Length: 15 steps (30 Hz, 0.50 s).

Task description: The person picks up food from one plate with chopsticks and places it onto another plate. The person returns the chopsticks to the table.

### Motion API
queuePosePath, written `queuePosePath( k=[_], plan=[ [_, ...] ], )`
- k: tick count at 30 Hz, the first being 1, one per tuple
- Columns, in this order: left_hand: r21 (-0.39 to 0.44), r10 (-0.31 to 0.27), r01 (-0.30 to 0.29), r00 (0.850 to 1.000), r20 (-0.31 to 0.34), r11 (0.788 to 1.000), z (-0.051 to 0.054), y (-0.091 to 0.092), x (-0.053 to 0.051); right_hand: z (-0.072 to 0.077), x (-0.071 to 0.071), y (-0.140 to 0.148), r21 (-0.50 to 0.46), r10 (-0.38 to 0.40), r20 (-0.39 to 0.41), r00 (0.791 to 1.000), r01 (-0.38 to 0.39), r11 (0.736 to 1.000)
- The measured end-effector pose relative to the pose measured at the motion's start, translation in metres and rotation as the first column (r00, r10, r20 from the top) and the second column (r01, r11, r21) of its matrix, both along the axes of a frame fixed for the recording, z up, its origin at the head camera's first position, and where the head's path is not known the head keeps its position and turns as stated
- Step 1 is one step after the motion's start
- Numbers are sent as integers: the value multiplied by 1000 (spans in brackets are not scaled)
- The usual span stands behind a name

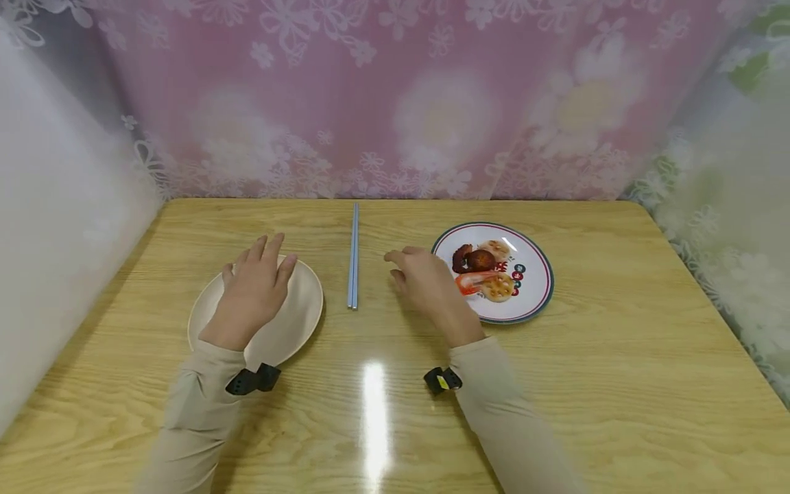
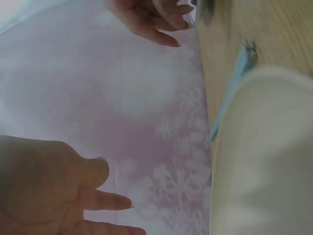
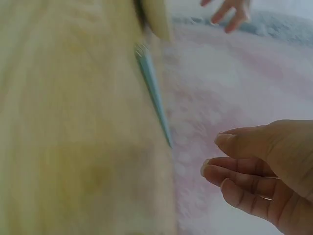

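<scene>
My L hand point(image 1: 249, 291) is spread over the plain plate point(image 1: 301, 310), prob. not touching; R hand point(image 1: 427, 280), fingers loosely bent, hovers near chopsticks point(image 1: 353, 261), to their R.

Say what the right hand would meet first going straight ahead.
The chopsticks, most likely: the right hand points toward them in the head view, though it may pass above them.

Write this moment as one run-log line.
left grip: empty, over plain plate | right grip: empty, near food plate | chopsticks: on table, between plates

The left hand point(image 2: 51, 188) hovers near a pale plate point(image 2: 266, 161) and blue chopsticks point(image 2: 236, 76).
</scene>
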State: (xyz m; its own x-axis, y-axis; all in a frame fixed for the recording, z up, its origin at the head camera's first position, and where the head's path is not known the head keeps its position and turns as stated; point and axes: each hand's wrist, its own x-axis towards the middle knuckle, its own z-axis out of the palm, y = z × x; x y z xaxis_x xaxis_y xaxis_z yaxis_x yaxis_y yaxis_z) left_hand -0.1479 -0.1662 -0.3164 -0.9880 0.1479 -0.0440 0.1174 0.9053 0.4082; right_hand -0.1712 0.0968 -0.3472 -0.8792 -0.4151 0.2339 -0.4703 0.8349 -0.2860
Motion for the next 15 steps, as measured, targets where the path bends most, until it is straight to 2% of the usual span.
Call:
queuePosePath(
  k=[4,9,11,15],
  plan=[
    [8,42,-41,994,-100,999,-8,-25,8,-12,-8,-27,5,-28,33,999,28,1000],
    [51,135,-127,968,-211,991,-20,-56,21,-22,-16,-44,-13,-93,35,995,93,996],
    [54,172,-164,958,-229,985,-23,-68,25,-24,-19,-50,-27,-133,46,990,134,991],
    [32,210,-208,955,-208,978,-32,-86,32,-28,-19,-62,-25,-234,127,964,239,971]
  ],
)
